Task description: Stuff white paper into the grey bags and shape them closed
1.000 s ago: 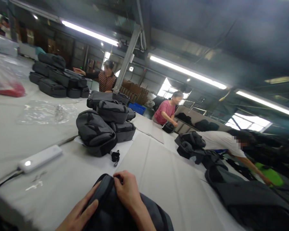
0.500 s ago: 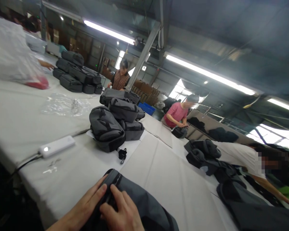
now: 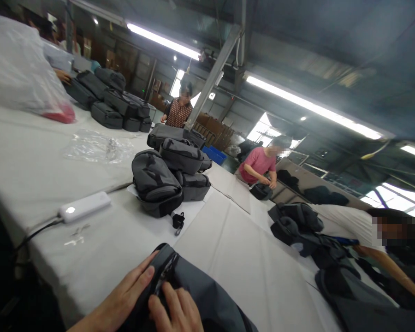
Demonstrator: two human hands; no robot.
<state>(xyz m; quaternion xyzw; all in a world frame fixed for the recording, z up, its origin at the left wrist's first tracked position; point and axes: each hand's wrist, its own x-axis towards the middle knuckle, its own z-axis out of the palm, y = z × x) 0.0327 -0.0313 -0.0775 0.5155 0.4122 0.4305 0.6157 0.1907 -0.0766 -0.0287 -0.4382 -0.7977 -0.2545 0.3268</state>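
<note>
We press our left hand [image 3: 124, 295] flat, fingers spread, on the near grey bag [image 3: 207, 299]; our right hand [image 3: 176, 311] lies just beside it, fingertips on the zipper [image 3: 164, 276].

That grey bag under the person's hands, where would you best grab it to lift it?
Probably at the rounded near end of the grey bag, from the left, where the left hand already lies on it; the right hand presses beside the zipper. No handle shows.

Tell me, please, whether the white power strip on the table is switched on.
On, it seems: the white power strip shows a small lit spot near its cabled end, and it lies flat on the table.
</note>
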